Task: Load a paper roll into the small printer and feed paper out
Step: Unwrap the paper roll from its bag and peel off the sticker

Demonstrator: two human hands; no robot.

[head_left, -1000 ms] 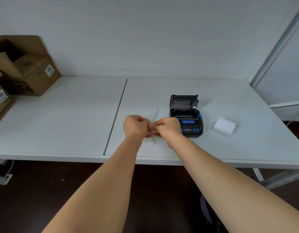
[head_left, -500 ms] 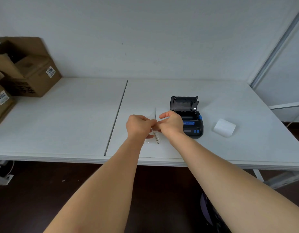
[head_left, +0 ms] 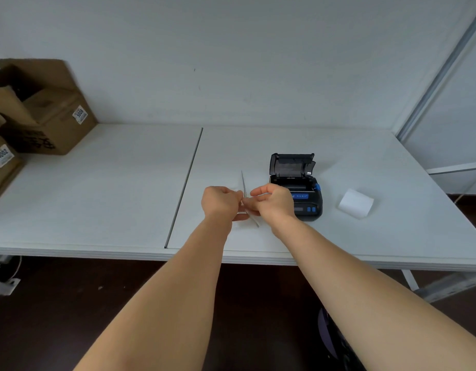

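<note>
A thin strip (head_left: 246, 195) is pinched between both hands, left (head_left: 221, 200) and right (head_left: 275, 202); roll (head_left: 356, 203) remains unloaded beside open printer (head_left: 298, 188).

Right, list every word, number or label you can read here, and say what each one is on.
"5006": white sticker on the far cardboard box.
"4002": white sticker on the near cardboard box.
Black handwritten scrawl on the far box's front: not legible.
Smaller print under both sticker numbers: too small to read.
Blue strip on the printer: light marks, too blurred to read.
Paper roll: no text visible.
</note>
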